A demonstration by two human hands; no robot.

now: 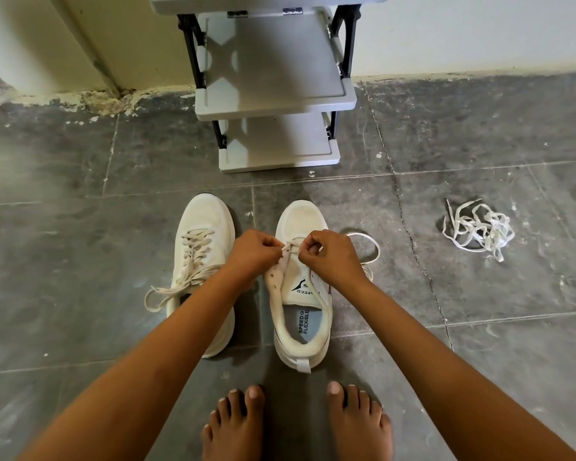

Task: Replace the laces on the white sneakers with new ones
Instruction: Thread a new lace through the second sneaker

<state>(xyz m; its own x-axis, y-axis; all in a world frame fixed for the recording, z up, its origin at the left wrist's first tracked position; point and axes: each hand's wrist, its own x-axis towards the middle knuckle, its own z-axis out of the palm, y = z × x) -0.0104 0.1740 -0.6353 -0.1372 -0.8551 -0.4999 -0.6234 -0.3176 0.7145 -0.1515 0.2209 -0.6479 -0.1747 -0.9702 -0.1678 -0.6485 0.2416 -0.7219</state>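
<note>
Threading a lace (376, 251) through the foremost eyelets of the right sneaker (300, 294), both hands meet over its forepart. The left hand (250, 251) has its grip pinched on the eyelet flap, seemingly to steady it, and the right hand (326, 252) has its grip pinched on the lace. Slack loops on the floor (80, 227) at 3 o'clock of the shoe, free to feed. The left sneaker (203, 227), laced but untied, waits at 9 o'clock. A tangle of loose laces (479, 227) lies well apart at 3 o'clock.

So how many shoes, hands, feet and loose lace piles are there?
Sneakers: 2
Hands: 2
Bare feet: 2
Loose lace pile: 1
Total: 7
</note>
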